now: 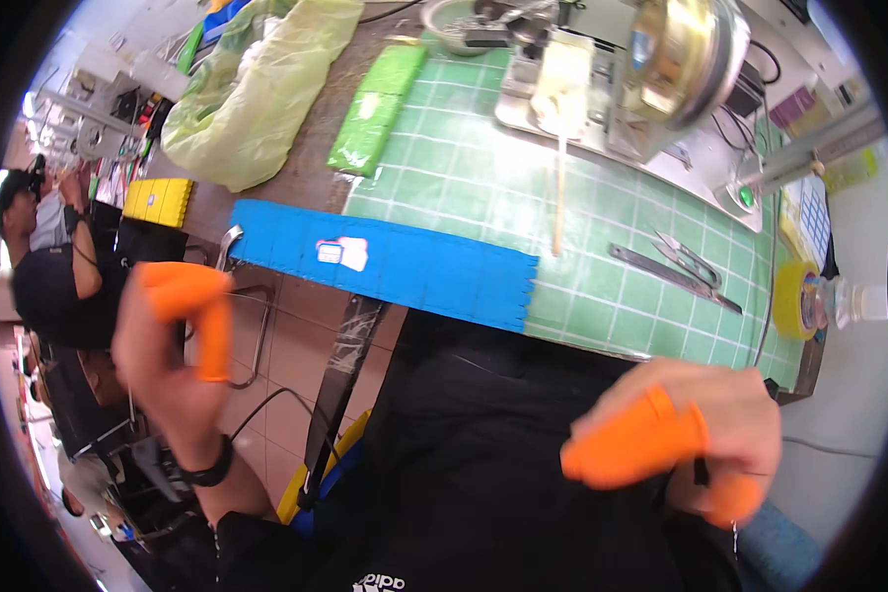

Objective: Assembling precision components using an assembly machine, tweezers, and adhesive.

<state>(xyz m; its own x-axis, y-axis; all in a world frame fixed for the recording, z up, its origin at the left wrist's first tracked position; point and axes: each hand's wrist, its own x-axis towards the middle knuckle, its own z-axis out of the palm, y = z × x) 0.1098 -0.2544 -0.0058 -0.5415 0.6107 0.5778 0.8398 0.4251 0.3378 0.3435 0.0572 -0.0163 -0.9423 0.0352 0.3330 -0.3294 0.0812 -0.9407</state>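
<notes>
My left hand, blurred, is raised at the left past the bench edge, with orange finger cots on its curled finger and thumb. A thin pale thread runs off to the right from those fingers. My right hand is curled closed in front of the bench's right part, also in orange finger cots and smeared by motion. What it holds is hidden. Short speckled strands hang below both hands; I cannot tell what they belong to. Between the hands is my black clothing. Nearest beyond them lies a blue strip with white labels.
A green cutting mat bears a steel ruler, thread snips, a thin stick and a green packet. Behind stands a machine with a spool. A plastic bag and yellow strip are left; a person sits beyond.
</notes>
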